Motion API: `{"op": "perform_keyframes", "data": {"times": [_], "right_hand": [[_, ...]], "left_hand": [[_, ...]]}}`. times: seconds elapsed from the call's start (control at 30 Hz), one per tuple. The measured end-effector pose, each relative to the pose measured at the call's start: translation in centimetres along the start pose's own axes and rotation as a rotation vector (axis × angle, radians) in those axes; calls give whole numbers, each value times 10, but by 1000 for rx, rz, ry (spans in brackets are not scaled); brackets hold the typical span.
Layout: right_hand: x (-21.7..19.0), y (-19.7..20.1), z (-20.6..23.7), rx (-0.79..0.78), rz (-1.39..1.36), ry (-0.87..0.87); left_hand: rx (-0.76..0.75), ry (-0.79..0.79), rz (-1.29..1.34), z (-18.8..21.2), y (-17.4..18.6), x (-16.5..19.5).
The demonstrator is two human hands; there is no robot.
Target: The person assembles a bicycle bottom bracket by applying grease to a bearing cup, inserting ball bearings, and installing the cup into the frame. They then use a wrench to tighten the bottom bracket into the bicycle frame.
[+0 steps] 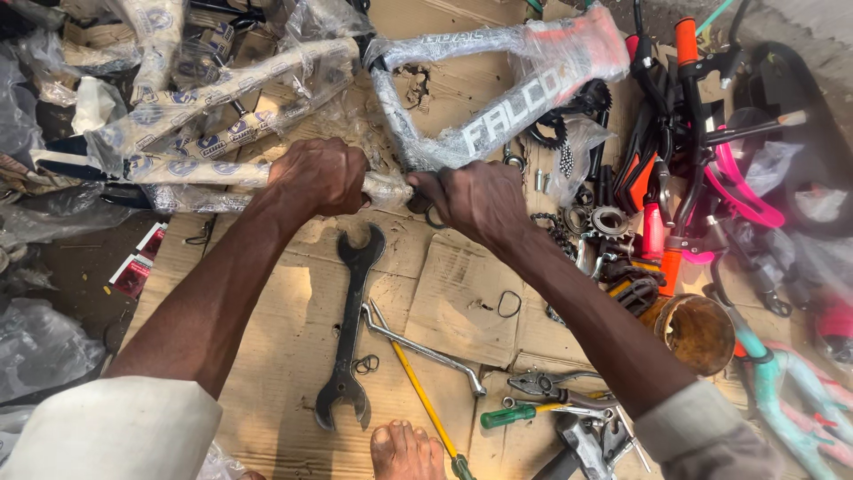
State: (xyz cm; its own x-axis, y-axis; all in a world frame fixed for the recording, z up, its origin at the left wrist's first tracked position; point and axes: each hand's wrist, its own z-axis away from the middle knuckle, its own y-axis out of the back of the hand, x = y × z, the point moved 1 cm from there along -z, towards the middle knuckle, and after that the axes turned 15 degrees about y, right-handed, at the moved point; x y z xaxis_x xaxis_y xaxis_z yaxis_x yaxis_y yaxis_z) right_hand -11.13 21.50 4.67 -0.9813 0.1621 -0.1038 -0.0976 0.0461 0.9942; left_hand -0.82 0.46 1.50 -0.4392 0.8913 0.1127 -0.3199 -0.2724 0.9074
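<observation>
A bicycle frame [471,98] wrapped in clear plastic lies across flattened cardboard [284,338]. My left hand [318,176] grips a wrapped tube [204,171] of the frame where it meets the bottom end. My right hand [475,200] is closed on the frame's lower joint right beside it, with a small dark ring-shaped part [433,216] showing under the fingers. Both forearms reach in from the bottom of the view, sleeves pale.
On the cardboard lie a large black double-ended spanner [348,329], a bent silver wrench [422,348], a yellow-shafted screwdriver [425,400], pliers [551,387] and a green-handled screwdriver [515,413]. A rusty tin [695,333], sprockets, chain and colourful bike parts crowd the right. A bare foot [404,452] is at the bottom.
</observation>
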Motion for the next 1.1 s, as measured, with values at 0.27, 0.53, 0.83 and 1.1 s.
{"op": "perform_keyframes", "data": {"times": [0.27, 0.53, 0.83, 1.1], "right_hand": [[1, 8, 2, 31, -42, 9], [-9, 16, 2, 143, -56, 5], [-9, 9, 3, 180, -51, -4], [-6, 6, 4, 85, -48, -33]], "left_hand": [[-1, 8, -4, -2, -6, -1], [28, 24, 42, -3, -7, -2], [-50, 32, 8, -11, -14, -4], [4, 15, -8, -16, -18, -6]]}}
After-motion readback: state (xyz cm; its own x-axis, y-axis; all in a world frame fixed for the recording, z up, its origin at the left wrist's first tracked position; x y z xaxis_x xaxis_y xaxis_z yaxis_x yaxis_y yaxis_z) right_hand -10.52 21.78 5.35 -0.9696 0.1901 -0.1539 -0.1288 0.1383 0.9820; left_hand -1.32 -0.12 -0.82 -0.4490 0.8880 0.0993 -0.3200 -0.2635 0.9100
